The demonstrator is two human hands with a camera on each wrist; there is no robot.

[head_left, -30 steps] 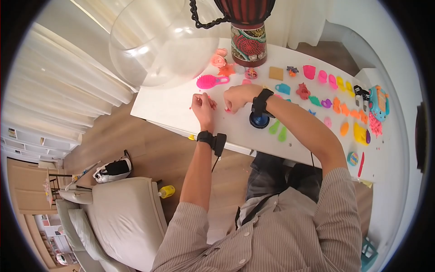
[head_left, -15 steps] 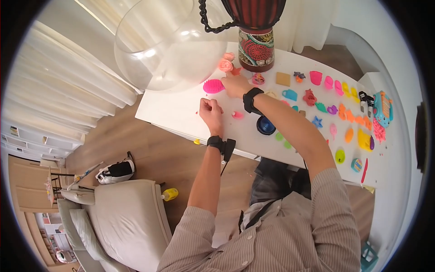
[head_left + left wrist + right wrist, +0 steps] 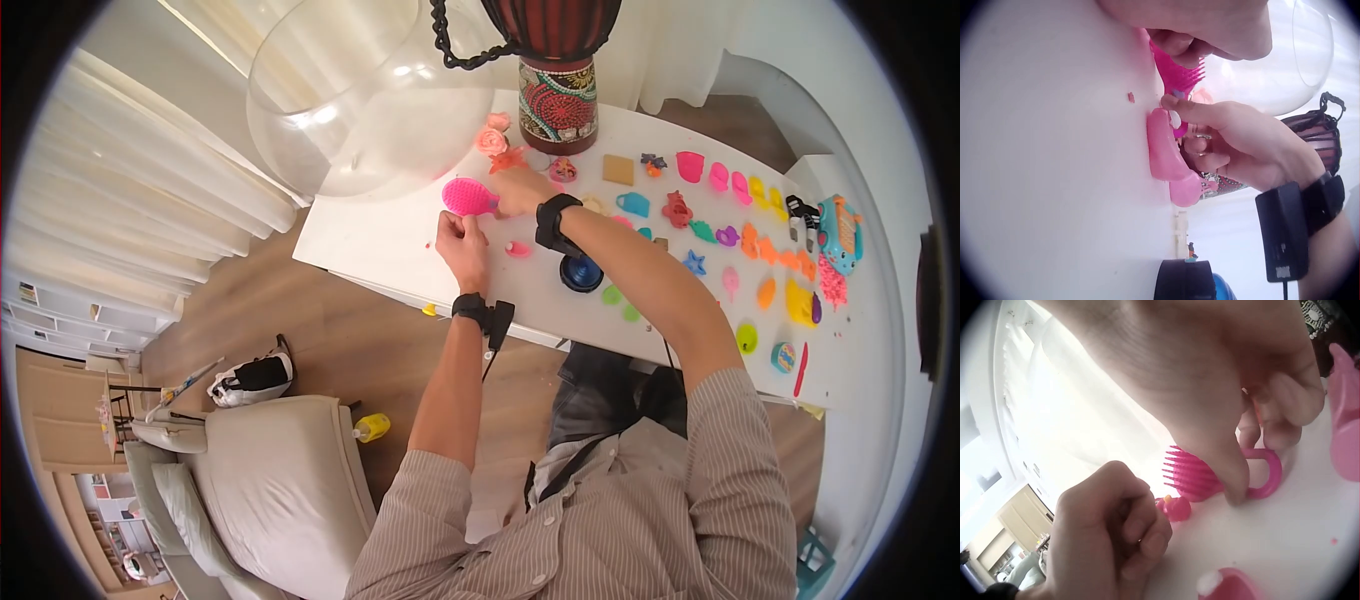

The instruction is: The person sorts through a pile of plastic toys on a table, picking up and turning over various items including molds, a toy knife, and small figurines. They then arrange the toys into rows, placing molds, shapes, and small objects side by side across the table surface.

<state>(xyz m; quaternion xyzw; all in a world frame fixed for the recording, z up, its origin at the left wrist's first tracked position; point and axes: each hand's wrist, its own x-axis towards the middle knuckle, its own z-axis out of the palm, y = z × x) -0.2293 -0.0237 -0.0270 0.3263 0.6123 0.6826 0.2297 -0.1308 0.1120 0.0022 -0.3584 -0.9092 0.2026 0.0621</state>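
My right hand (image 3: 520,190) grips the loop handle of a pink hairbrush (image 3: 466,195), thumb on the near side and fingers behind, as the right wrist view shows. The brush lies low over the white table, bristles facing up. Close below its head is my left hand (image 3: 463,248), fingers curled inward with nothing seen in them. A small pink thing with a yellow spot (image 3: 1175,508) is beside the left fingers and the bristle end. Between hands and table edge lies a small pink piece with a white bit (image 3: 517,249), also large in the left wrist view.
A blue-and-black round object (image 3: 580,274) stands right of the hands. Peach flowers (image 3: 491,140), a big transparent dome (image 3: 350,120) and a patterned drum (image 3: 557,108) are behind. Several colourful toys, such as a blue star (image 3: 694,262), spread rightward. The table's front edge runs under the left wrist.
The right hand has left the small pink piece on the table and moved up to the hairbrush handle. Since half a second ago, the brush has shifted slightly toward the left hand.
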